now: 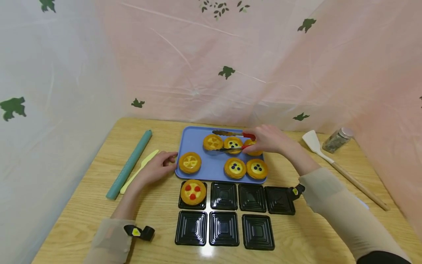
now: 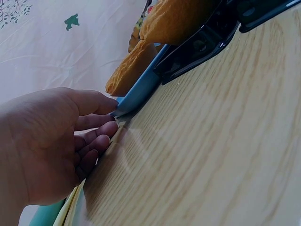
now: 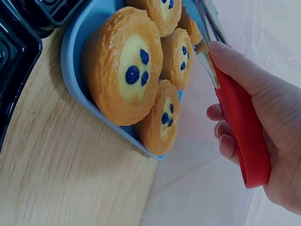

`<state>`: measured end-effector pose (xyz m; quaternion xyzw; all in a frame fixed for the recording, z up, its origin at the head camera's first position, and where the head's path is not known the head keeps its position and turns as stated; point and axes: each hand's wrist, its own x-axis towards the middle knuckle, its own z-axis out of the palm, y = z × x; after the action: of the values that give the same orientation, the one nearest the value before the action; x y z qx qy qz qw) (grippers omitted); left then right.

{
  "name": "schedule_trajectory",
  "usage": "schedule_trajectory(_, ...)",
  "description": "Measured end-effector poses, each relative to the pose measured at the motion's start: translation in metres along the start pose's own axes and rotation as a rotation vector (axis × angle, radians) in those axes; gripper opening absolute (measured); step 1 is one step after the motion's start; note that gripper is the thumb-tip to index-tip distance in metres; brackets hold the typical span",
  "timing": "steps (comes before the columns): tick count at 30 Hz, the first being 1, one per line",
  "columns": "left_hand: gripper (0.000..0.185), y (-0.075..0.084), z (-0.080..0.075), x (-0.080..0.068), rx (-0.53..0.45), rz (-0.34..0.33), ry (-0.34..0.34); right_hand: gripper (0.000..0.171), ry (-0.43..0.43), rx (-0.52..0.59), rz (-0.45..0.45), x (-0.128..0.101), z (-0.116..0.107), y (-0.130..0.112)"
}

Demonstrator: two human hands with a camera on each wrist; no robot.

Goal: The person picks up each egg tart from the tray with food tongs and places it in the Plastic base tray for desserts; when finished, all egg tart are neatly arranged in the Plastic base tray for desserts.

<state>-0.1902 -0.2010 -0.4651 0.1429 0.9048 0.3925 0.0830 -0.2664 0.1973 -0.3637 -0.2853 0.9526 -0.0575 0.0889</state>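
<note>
The red-handled tongs [image 1: 234,141] hover over the blueberry tart [image 1: 233,143] at the back of the blue tray [image 1: 211,167], arms spread. The right hand [image 1: 268,139] curls around the handles. The left hand [image 1: 158,167] touches the tray's edge with loosely bent fingers, probably to steady it.

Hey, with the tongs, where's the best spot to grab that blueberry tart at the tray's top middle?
Probably grip the blueberry tart across its crust rim, from above and from the right, where the right hand holds the tongs. It lies flat on the blue tray with tarts close on either side.
</note>
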Motion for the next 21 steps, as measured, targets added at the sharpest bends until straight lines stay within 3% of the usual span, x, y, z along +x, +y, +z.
schedule_trajectory(21, 0.051, 0.0020, -0.0010, -0.0011, -0.001, -0.005, 0.002, 0.066, 0.022, -0.025, -0.030, 0.0025, 0.0040, 0.0004)
